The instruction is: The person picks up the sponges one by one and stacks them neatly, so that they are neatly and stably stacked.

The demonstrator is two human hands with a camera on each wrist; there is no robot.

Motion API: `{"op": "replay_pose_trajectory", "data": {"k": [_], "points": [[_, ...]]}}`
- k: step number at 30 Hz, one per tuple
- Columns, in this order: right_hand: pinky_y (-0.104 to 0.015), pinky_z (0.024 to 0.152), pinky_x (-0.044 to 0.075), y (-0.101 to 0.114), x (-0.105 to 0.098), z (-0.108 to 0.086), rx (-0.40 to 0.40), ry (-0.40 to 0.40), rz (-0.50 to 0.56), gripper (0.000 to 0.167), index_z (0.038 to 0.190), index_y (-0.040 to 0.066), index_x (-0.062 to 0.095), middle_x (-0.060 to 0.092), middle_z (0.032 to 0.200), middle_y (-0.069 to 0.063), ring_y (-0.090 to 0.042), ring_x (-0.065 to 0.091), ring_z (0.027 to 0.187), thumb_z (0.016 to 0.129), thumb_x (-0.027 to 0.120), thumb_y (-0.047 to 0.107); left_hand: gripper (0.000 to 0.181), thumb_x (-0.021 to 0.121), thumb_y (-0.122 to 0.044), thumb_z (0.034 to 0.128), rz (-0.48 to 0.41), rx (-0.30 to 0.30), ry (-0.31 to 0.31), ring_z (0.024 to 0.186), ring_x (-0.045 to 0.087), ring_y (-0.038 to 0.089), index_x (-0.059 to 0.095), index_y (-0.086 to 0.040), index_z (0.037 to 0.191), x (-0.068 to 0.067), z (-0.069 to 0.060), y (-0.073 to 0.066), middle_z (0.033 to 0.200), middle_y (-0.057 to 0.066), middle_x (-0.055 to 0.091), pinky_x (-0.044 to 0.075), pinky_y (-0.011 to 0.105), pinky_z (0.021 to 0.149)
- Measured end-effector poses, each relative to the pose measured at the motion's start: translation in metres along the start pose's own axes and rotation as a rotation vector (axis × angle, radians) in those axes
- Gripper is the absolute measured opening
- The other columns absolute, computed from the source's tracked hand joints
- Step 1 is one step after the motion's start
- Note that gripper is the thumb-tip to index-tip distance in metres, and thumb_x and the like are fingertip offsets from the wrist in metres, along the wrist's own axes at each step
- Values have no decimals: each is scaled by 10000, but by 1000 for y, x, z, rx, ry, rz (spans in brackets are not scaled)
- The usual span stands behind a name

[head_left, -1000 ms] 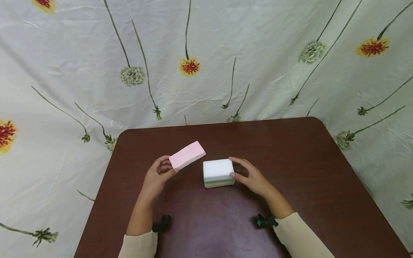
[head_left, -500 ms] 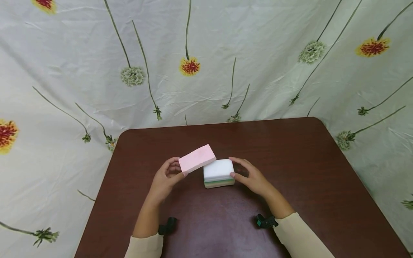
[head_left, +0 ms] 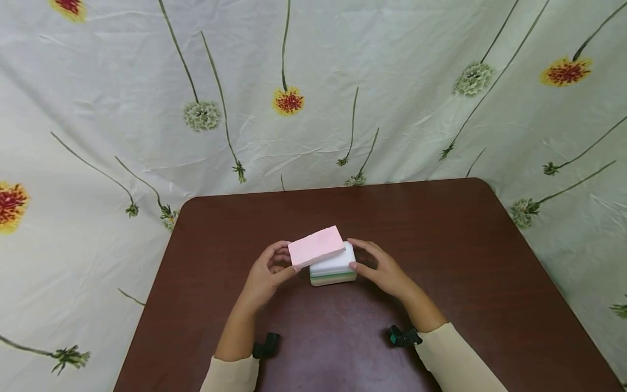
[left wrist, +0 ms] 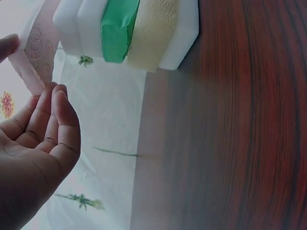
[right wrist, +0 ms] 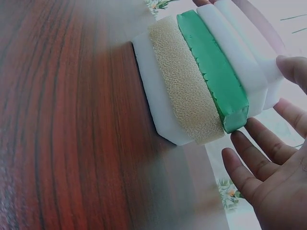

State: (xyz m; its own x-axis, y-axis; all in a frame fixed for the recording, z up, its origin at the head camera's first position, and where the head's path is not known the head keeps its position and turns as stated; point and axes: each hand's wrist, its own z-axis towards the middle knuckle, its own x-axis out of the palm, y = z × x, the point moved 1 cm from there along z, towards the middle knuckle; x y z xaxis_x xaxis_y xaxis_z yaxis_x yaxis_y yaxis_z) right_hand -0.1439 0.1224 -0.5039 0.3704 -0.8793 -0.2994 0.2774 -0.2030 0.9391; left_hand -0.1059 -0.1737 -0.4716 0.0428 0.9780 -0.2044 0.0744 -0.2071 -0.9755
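My left hand [head_left: 264, 277] grips a pink block [head_left: 315, 246] by its left end, thumb on the near side and fingers on the far side. Embossed marks show on the block in the left wrist view. It is tilted over a stack, hiding part of its top; whether they touch I cannot tell. From the table up, the stack has a white block [right wrist: 160, 100], a beige porous sponge [right wrist: 184, 81], a green-wrapped block [right wrist: 216, 72] and two white blocks [head_left: 338, 264]. At its right end, my right hand [head_left: 387, 272] touches it with thumb and fingers extended.
The stack stands on a dark reddish-brown wooden table [head_left: 465, 261] with rounded far corners. Behind and beside the table hangs a pale cloth [head_left: 313, 141] printed with flowers. Dark straps [head_left: 404, 336] are on both wrists, close above the tabletop.
My left hand has carried the pink block rightward and slightly nearer, from beside the stack to over its top. The right hand and the stack have stayed in place.
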Motion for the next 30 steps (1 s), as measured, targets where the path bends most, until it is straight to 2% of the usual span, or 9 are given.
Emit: {"op": "replay_pose_trajectory", "data": {"k": [7, 13, 18, 25, 30], "points": [[-519, 1071, 478, -1, -1, 0, -4, 5, -10, 573, 1467, 167, 524, 560, 1408, -95, -293, 572, 1273, 935, 726, 108, 576, 790, -95, 846, 13, 28, 34, 1112, 587, 273, 552, -143, 1368, 8, 1, -1, 1214, 152, 603, 503, 247, 840], [-539, 1047, 487, 0, -2, -1, 24, 15, -2, 570, 1470, 172, 515, 554, 1410, -119, -329, 618, 1240, 941, 729, 162, 576, 802, -115, 846, 36, 45, 61, 1087, 589, 263, 559, -155, 1366, 12, 3, -1, 1218, 119, 586, 515, 249, 816], [-534, 1047, 491, 1, -2, -1, 48, 12, -3, 584, 1471, 143, 509, 560, 1396, -131, -337, 621, 1237, 932, 734, 137, 582, 815, -118, 832, 50, 53, 62, 1123, 581, 244, 568, -181, 1356, 15, 5, 0, 1230, 76, 580, 517, 254, 831], [-608, 1061, 451, 3, -1, 0, 65, 3, -16, 615, 1483, 46, 475, 542, 1393, -220, -417, 582, 1257, 921, 725, 60, 582, 806, -101, 831, 60, 64, 64, 1152, 573, 244, 571, -170, 1359, 18, 6, -3, 1271, 67, 577, 514, 264, 849], [-627, 1083, 420, 28, -2, -2, 83, 4, -51, 603, 1463, 17, 492, 551, 1396, -222, -407, 550, 1280, 913, 733, 65, 582, 807, -104, 835, 69, 66, 77, 1143, 576, 244, 572, -176, 1363, 19, 6, -4, 1236, 78, 580, 519, 264, 845]]}}
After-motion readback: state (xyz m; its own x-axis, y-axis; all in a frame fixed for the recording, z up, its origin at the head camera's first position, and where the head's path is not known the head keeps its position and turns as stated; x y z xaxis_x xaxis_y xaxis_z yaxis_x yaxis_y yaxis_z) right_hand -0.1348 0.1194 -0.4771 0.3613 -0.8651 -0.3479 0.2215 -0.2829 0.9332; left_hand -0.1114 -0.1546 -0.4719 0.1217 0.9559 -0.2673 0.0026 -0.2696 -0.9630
